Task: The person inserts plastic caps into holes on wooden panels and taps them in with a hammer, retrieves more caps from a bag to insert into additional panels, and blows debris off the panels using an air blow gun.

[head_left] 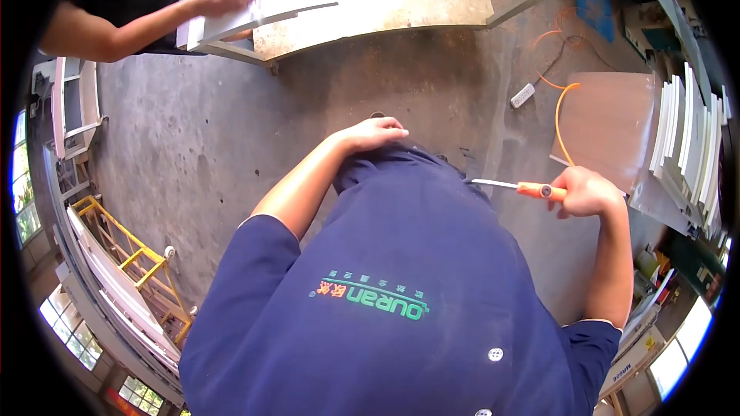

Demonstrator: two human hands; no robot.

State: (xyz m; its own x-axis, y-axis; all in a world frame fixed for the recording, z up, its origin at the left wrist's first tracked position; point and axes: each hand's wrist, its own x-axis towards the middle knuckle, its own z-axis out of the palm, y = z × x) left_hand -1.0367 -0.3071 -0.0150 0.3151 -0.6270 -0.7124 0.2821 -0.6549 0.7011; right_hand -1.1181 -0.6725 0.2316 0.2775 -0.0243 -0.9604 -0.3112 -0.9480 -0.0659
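Observation:
My right hand [583,192] is closed around an orange air blow gun [532,189]. Its thin metal nozzle points left at the side of a dark blue shirt [401,239] on my body, the tip close to the cloth. An orange air hose [560,127] runs away from behind the hand. At the front of the shirt, my left hand [373,135] has its fingers bent over the lower hem, which looks pinched and bunched there. The fingertips are partly hidden.
Ahead stands a workbench [378,15] with white panels; another person's hand [225,1] rests over it. White strips [686,139] lean at right beside a brown sheet [605,127]. A yellow-framed cart [146,254] stands left. A white power strip [523,95] lies on the floor.

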